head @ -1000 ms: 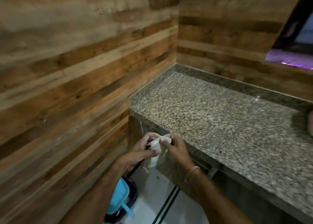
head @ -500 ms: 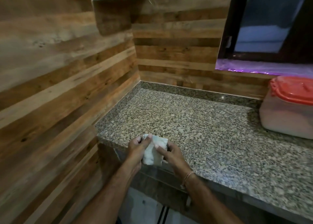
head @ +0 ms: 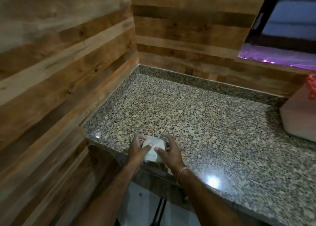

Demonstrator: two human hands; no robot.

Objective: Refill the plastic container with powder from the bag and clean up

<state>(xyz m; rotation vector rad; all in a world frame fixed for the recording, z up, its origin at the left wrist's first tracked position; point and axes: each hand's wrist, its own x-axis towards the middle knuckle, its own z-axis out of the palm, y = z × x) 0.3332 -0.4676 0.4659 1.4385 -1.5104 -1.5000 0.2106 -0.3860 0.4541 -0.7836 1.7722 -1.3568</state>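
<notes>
A folded whitish bag (head: 154,149) lies on the front edge of the speckled granite counter (head: 196,116). My left hand (head: 137,149) grips its left side, thumb on top. My right hand (head: 171,150) grips its right side, fingers curled over the far edge. At the far right stands the plastic container (head: 301,116), translucent with pale powder inside and a red lid (head: 312,87), partly cut off by the frame edge.
Wood-plank walls (head: 68,72) close the counter on the left and at the back. A dark window (head: 287,24) with a purple-lit sill (head: 273,58) sits at the upper right. Below the counter edge a pale floor (head: 145,208) shows.
Both hands have carried the folded bag from in front of the counter onto its front edge. The view has swung, and the container now sits further right.
</notes>
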